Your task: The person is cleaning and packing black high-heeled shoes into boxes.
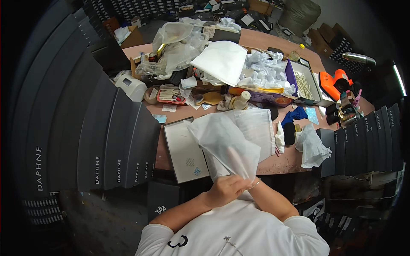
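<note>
A translucent white plastic bag spreads out in front of my chest, above the near edge of the pink table. My left hand is closed on the bag's near edge, its fingers pinched together. Inside the bag, a pinkish shape that looks like my right hand shows faintly through the film; its fingers are too veiled to read. Beneath and behind the bag lies a white padded sheet or pouch. An open shallow light-grey box part rests just left of the bag.
Stacked dark shoe boxes rise at left and right. Behind the bag stand a white-capped bottle, a red basket of swabs and a purple box of crumpled white paper. A crumpled translucent bag lies at right.
</note>
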`<control>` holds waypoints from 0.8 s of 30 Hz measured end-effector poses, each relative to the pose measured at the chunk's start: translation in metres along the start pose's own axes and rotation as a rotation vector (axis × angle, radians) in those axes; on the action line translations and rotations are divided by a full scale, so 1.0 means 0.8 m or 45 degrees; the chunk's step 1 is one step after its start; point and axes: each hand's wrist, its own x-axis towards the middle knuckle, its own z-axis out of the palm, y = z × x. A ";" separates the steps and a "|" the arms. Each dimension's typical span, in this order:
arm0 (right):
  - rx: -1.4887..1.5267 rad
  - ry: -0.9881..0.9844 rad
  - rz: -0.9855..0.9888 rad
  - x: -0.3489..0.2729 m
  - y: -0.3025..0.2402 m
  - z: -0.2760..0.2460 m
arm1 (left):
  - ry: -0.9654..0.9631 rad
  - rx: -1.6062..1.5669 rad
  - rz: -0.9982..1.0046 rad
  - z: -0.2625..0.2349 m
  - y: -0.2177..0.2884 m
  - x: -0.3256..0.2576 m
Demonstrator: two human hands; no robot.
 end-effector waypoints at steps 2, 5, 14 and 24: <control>-0.003 -0.091 0.085 -0.010 -0.009 -0.006 | 0.242 -0.068 -0.175 -0.020 0.007 -0.026; -0.818 -0.440 -0.101 -0.018 0.004 -0.009 | 1.040 -0.775 -0.880 -0.023 -0.018 -0.026; -1.563 -0.592 -0.297 -0.020 0.003 0.044 | 1.331 -1.621 -1.134 -0.099 -0.074 -0.067; -0.498 0.327 -0.011 -0.003 -0.072 -0.002 | 0.350 -0.762 -1.031 0.044 -0.025 -0.024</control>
